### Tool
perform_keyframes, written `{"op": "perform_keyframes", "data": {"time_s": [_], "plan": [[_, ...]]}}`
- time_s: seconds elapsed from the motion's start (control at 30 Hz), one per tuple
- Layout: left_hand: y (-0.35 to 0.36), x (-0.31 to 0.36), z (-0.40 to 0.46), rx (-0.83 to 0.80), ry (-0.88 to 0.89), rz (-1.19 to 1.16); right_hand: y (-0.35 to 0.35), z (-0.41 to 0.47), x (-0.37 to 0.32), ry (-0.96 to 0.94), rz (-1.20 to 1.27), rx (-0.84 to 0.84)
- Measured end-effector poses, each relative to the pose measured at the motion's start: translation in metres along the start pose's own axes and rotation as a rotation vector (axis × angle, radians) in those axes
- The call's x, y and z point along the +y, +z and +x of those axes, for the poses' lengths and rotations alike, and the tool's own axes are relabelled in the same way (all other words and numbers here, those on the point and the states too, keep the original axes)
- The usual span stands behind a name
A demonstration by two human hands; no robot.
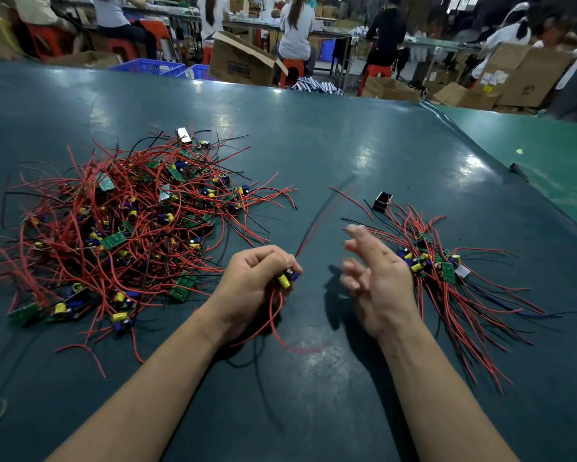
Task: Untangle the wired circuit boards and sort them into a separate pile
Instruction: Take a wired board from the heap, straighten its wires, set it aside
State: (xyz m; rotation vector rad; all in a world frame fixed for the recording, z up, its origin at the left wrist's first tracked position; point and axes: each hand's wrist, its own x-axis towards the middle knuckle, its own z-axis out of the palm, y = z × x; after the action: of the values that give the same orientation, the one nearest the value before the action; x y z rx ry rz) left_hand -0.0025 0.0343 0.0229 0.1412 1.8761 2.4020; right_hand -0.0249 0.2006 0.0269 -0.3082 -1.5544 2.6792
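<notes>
The dark green table (313, 135) carried everything, and the largest thing on it was the tangled heap (127, 225) of red-wired circuit boards spread over its left half, boards with yellow and blue parts buried among crossing leads. Well apart on the right lay the smaller sorted pile (447, 275), its boards bunched together and its wires fanned out roughly the same way. Between the two piles the left hand (253, 281) gripped one board (285, 280), fingers curled round it, with its red wires (273, 315) trailing down toward the wrist and one blurred strand streaking up and away. The right hand (373, 281) hovered just beside the sorted pile with fingers spread and loosely bent, holding nothing. The step in hand looked like freeing a single board: it seemed clear of the heap, and the blurred strand suggested a lead being drawn straight. The next move probably called for the empty hand to gather the loose leads so that they did not snag, then for the board to be laid with the others, wires lined up the same way. Most of the work appeared to remain, judging by the sizes of the piles. As for containers, blue crates (153, 66) and cardboard boxes (240, 63) stood beyond the table's far edge; their contents could not be made out. A small black open-topped part (382, 201) sat near the sorted pile.
</notes>
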Motion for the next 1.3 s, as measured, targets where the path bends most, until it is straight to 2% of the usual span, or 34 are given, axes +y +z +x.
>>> {"op": "perform_keyframes", "data": {"time_s": [0.1, 0.2, 0.37, 0.6, 0.7, 0.77, 0.83, 0.9, 1.0, 1.1, 1.17, 1.23, 1.3], "plan": [[0.004, -0.002, 0.0, 0.041, 0.063, 0.163, 0.006, -0.011, 0.009, 0.097, -0.222, -0.231], [0.009, -0.001, -0.005, -0.033, 0.108, 0.383, 0.008, -0.013, 0.012, 0.1, -0.274, -0.281], [0.007, 0.006, -0.007, -0.067, 0.052, 0.339, 0.001, -0.007, 0.006, 0.032, -0.278, -0.235], [0.005, 0.01, -0.009, -0.17, -0.038, 0.169, -0.005, 0.003, -0.003, -0.041, -0.055, -0.015], [0.006, 0.006, -0.007, -0.1, 0.025, 0.171, -0.005, 0.006, -0.003, -0.083, 0.031, 0.105], [0.006, 0.005, -0.006, -0.012, 0.081, 0.082, -0.004, 0.008, 0.0, -0.1, 0.055, 0.144], [0.006, 0.007, -0.004, 0.065, 0.097, -0.098, -0.001, 0.006, 0.006, -0.089, -0.031, 0.074], [0.005, 0.009, -0.001, 0.116, 0.077, -0.246, 0.002, 0.001, 0.014, -0.108, -0.255, -0.079], [0.002, 0.012, 0.0, 0.167, 0.061, -0.435, 0.005, -0.007, 0.026, -0.274, -0.638, -0.297], [-0.002, 0.014, 0.001, 0.173, 0.006, -0.492, 0.008, -0.011, 0.031, -0.404, -0.797, -0.387], [-0.002, 0.013, 0.001, 0.13, -0.03, -0.51, 0.01, -0.013, 0.03, -0.424, -0.669, -0.402], [-0.001, 0.011, 0.001, 0.102, -0.04, -0.54, 0.013, -0.015, 0.027, -0.352, -0.418, -0.384], [0.0, 0.009, 0.0, 0.081, -0.037, -0.527, 0.013, -0.016, 0.023, -0.253, -0.289, -0.333]]}}
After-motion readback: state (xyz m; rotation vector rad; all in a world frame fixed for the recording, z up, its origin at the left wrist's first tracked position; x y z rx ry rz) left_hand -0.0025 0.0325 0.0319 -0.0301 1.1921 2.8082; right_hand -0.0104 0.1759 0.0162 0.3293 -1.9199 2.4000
